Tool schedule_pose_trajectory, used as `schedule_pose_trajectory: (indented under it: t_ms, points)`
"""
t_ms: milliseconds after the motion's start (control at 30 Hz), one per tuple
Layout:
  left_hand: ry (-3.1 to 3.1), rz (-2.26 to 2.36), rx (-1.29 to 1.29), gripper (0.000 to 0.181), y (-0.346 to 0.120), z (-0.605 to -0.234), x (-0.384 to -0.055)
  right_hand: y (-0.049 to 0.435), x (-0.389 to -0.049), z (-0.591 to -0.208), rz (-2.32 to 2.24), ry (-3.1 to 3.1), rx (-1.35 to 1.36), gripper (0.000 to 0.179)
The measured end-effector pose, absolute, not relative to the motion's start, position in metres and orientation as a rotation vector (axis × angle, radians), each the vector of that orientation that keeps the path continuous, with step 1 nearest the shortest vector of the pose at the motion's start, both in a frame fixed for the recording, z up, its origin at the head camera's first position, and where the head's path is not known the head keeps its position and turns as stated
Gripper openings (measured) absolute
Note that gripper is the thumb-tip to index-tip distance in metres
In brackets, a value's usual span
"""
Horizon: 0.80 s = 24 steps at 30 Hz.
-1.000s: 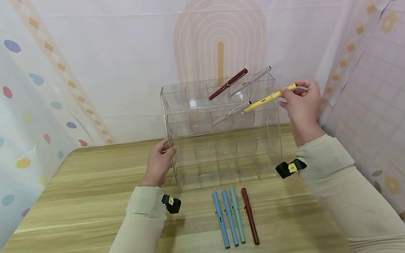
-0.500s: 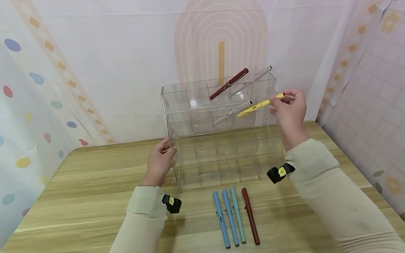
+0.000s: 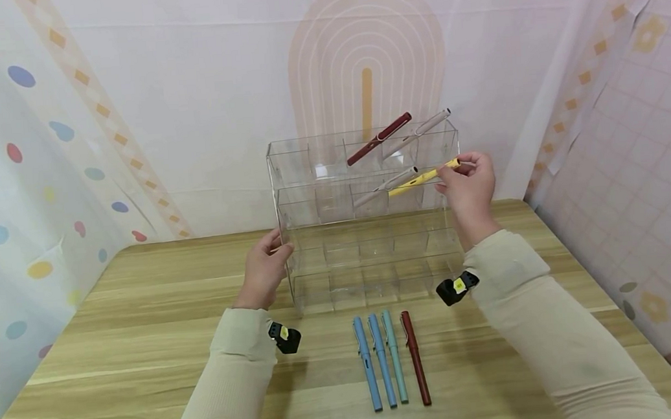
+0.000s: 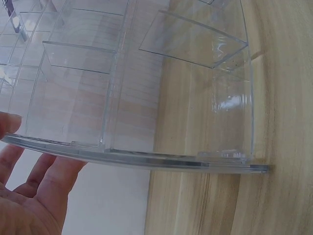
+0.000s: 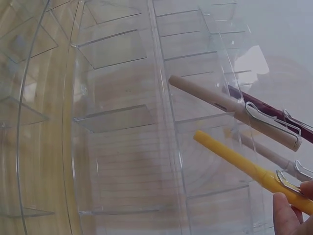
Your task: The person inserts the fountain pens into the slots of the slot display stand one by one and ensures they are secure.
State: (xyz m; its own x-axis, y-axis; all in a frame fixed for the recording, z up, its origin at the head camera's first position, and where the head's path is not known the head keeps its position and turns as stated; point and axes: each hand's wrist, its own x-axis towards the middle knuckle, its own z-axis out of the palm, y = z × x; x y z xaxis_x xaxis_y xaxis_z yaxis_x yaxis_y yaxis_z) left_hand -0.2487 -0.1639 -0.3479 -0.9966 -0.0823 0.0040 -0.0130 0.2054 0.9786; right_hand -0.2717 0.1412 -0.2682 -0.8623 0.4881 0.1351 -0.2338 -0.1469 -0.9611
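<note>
My left hand (image 3: 264, 269) grips the left side wall of a clear acrylic pen rack (image 4: 146, 160), thumb on one face and fingers on the other. My right hand (image 3: 470, 190) pinches a yellow pen (image 3: 418, 181) near its cap end. The pen slants down leftward, its lower end at a second-tier compartment of the rack. Beside it in that tier leans a beige-grey pen (image 5: 210, 95). Above, the top tier holds a dark red pen (image 3: 379, 139) and another pale grey pen (image 3: 431, 123), both tilted with cap ends up to the right.
On the wooden table (image 3: 164, 351) in front of the rack lie two blue pens (image 3: 366, 363) (image 3: 382, 362), a teal pen (image 3: 395, 358) and a dark red pen (image 3: 416, 359), side by side. A patterned cloth (image 3: 188, 103) hangs behind and at both sides.
My right hand has moved left and down with the yellow pen, bringing its lower end from in front of the rack's right side to the second tier. My left hand stays put.
</note>
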Motion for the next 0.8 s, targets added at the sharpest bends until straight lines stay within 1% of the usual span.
schedule_pose_trajectory:
  t_ms: [500,800]
  points:
    - [-2.387,-1.978,0.117,0.053,-0.1639,-0.3454,-0.2465,0.1364,-0.2769,-0.2753,2.010,-1.683,-0.252,0.032]
    - [-2.395,-1.964,0.121,0.052,-0.1642,-0.3474,-0.2496,0.1371,-0.2785,-0.2777,1.961,-1.740,-0.236,0.029]
